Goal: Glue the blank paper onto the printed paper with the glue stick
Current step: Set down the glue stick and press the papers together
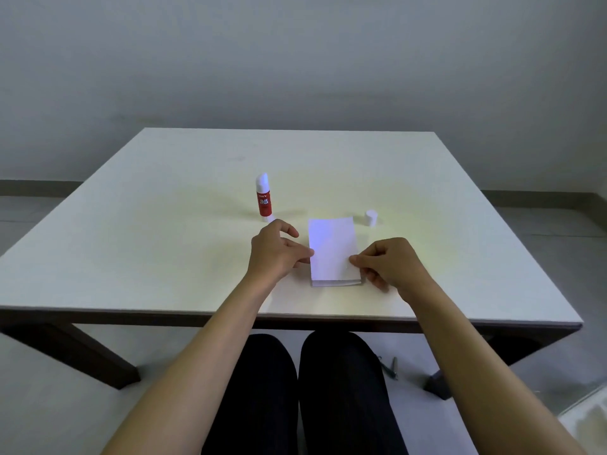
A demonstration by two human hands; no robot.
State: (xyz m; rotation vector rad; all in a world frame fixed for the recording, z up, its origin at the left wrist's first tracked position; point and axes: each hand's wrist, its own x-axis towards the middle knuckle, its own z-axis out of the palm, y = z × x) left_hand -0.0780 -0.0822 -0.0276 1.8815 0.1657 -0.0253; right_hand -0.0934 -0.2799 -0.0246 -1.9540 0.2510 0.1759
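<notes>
A blank white paper point(332, 249) lies on top of another sheet, the printed paper point(335, 283), of which only a thin strip shows along the near edge. My left hand point(277, 254) pinches the blank paper's left edge. My right hand point(391, 264) pinches its right edge with thumb and forefinger. A red and white glue stick point(263, 198) stands upright, uncapped, behind my left hand. Its white cap point(370, 218) stands apart, to the right of the papers.
The white table point(164, 244) has dark wooden legs. Its near edge runs just in front of my forearms. A small metal object point(391, 367) lies on the floor under the table, by my right knee.
</notes>
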